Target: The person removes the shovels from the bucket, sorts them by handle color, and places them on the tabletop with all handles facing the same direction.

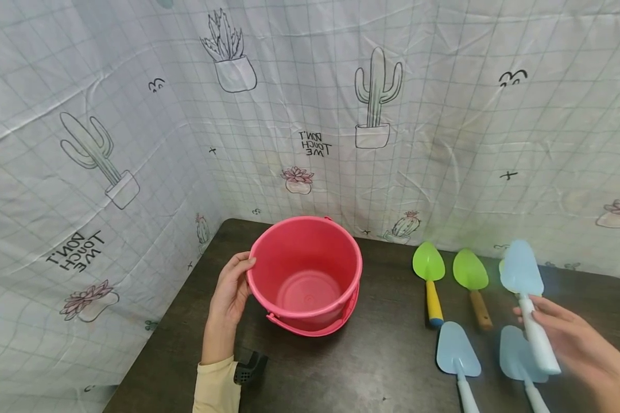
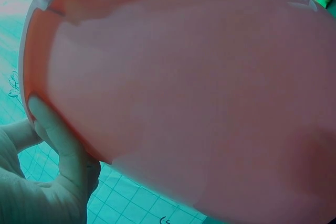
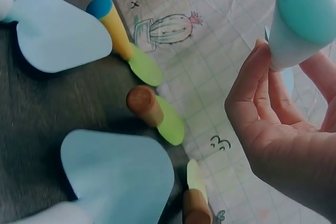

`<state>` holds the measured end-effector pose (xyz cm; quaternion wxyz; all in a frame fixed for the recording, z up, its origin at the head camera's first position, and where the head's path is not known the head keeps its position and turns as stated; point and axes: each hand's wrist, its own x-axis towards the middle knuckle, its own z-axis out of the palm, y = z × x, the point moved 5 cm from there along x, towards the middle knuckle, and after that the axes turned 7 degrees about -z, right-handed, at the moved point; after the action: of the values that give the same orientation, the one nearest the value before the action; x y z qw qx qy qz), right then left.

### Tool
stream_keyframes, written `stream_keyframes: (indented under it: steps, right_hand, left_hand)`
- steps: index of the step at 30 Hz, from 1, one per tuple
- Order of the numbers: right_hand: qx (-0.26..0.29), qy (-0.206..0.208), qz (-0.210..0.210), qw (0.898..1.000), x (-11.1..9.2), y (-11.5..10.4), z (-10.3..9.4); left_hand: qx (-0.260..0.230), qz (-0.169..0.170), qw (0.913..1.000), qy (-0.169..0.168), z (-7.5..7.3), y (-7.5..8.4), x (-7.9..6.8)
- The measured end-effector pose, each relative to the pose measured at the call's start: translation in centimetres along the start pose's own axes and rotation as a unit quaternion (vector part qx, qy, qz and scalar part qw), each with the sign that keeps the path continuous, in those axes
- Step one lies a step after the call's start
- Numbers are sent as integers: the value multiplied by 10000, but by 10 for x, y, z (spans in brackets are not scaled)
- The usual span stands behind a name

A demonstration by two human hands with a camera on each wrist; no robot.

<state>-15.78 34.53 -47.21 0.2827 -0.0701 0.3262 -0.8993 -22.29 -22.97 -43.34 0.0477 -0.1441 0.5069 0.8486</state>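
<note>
My left hand (image 1: 228,295) grips the rim of a pink bucket (image 1: 306,244) at its left side. In the left wrist view, the thumb (image 2: 55,129) lies against the bucket's wall (image 2: 184,87). The bucket's mouth tilts toward me, with nothing inside and its handle hanging at the front. At the right, my right hand (image 1: 573,332) holds a light blue garden trowel (image 1: 522,269) by its white handle, blade pointing up and away, above the other trowels. The right wrist view shows the handle's end (image 3: 307,11) between the thumb and fingers.
Two more light blue trowels (image 1: 457,350) lie near the front right. Behind them lie a green trowel with a yellow handle (image 1: 433,304), another with a wooden handle (image 1: 479,310), and a third (image 3: 197,205), mostly covered in the head view. A cactus-print cloth (image 1: 310,103) hangs behind the dark table (image 1: 387,367).
</note>
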Motion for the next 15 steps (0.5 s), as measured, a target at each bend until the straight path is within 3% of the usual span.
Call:
stream_keyframes:
  steps: [4,15]
  right_hand:
    - [19,-73,44,10000,-7,1,-2]
    - [-62,644,515,9966,-30,0,-18]
  left_hand:
    - [12,9,10000,15,-1,0,0]
    - [1,-52,10000,-15,-2,0,0]
